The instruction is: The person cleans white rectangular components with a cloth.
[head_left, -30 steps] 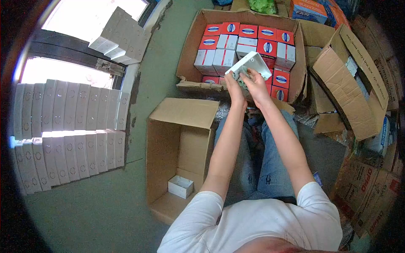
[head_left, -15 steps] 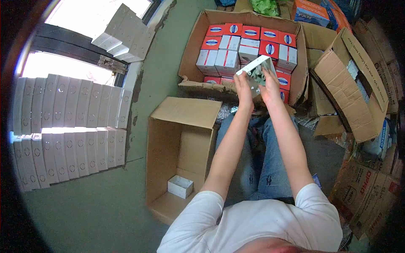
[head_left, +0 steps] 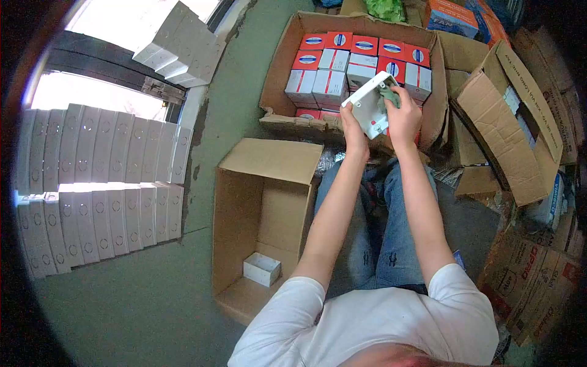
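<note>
Tilted up over the near edge of the carton is a white plastic electrical mounting box (head_left: pixel 362 105), its hollow side facing me. My left hand (head_left: pixel 355 133) grips it by its left and lower side, fingers closed. A crumpled grey-green cloth (head_left: pixel 386 95) is pinched in my right hand (head_left: pixel 404 117) against the inner right wall of the box. A small red spot shows near the box's lower corner. Behind my hands, red-and-white product boxes (head_left: pixel 331 87) fill the large open carton (head_left: pixel 276 73).
An open cardboard box (head_left: pixel 235 208) lies to my left with a small white open box (head_left: pixel 262 270) inside. Rows of white mounting boxes (head_left: pixel 101 150) stand further left, more stacked by the window (head_left: pixel 183 46). Flattened and opened cartons (head_left: pixel 510 131) crowd the right.
My right hand has shifted right and up with the cloth, from the middle of the mounting box to its right wall. The box has tilted, showing more of its inside.
</note>
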`<state>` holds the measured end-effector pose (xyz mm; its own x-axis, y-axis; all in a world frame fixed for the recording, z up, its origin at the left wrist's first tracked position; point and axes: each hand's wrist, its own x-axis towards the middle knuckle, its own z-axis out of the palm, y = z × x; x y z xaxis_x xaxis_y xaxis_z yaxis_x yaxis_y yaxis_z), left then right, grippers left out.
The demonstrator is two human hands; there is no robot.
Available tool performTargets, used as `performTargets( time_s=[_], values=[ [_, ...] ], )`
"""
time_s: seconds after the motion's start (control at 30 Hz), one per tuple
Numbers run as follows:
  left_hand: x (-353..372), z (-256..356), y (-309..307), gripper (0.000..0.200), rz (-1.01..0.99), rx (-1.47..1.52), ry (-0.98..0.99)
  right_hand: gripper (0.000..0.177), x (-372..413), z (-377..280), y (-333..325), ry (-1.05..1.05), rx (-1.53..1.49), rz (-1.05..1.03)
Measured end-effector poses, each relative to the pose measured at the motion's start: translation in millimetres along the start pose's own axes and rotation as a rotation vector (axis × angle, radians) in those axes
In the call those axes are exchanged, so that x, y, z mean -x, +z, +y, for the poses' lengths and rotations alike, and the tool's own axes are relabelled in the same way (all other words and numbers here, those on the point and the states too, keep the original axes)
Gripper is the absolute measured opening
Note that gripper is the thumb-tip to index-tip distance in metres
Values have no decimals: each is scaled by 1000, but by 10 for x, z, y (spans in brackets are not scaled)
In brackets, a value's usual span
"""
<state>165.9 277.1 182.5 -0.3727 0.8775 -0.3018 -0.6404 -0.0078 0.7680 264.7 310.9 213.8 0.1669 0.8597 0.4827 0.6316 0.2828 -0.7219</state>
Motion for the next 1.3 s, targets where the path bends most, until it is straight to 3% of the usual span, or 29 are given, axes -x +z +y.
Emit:
performTargets(
  time_s=[0.13, 0.23, 0.43, 0.53, 0.63, 0.67, 0.77, 0.97, 1.03, 1.17, 1.2, 1.3],
  values=[
    [18, 56, 3, 59, -39, 76, -11, 35, -15, -67, -48, -231, 87, 76],
    [12, 76, -19, 57, -38, 102, -17, 39, 1, -102, -65, -290, 132, 126],
    [28, 85, -48, 54, -19, 23, -13, 33, -44, -105, -71, -241, 88, 183],
    [32, 77, -8, 60, -25, -70, 5, 36, -59, -59, -97, -197, 125, 151],
    [44, 69, 15, 58, -50, -66, -11, 42, -80, -73, -133, -155, 189, 251],
    [25, 67, -20, 57, -57, -86, -19, 51, -91, -61, -140, -129, 184, 263],
    [-3, 73, -41, 51, -60, -200, 58, 56, -108, 79, -47, -34, -65, 154],
    [24, 194, -37, 27, -7, -283, 142, 45, -96, 133, -91, 57, -15, -166],
    [68, 246, -8, 26, 21, -268, 122, 39, -86, 110, -88, 77, -26, -181],
    [84, 210, -30, 37, 19, -418, 269, 40, -63, 223, -19, 131, -171, -176],
    [95, 206, -18, 37, 50, -319, 239, 40, -66, 225, -28, 152, -174, -178],
    [128, 191, -8, 37, 31, -410, 267, 39, -83, 441, 4, 149, -229, -276]
  ],
)
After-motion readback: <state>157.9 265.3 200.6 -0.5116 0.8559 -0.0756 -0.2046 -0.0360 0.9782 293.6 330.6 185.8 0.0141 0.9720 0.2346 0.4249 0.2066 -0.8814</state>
